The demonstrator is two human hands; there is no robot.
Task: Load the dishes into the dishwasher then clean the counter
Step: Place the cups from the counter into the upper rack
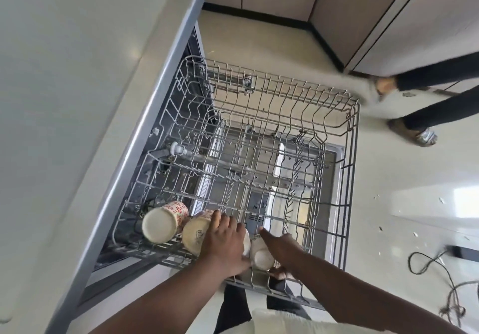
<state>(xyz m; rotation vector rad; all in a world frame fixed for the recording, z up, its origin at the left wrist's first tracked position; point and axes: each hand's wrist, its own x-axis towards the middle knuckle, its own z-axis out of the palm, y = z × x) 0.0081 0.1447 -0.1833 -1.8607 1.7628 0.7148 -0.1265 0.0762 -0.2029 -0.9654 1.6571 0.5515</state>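
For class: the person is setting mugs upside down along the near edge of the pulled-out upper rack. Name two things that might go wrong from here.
1. The mugs sit crowded together under the left hand and right hand; they may knock and chip.
2. A second person's feet stand close to the rack; a bump could jolt it.
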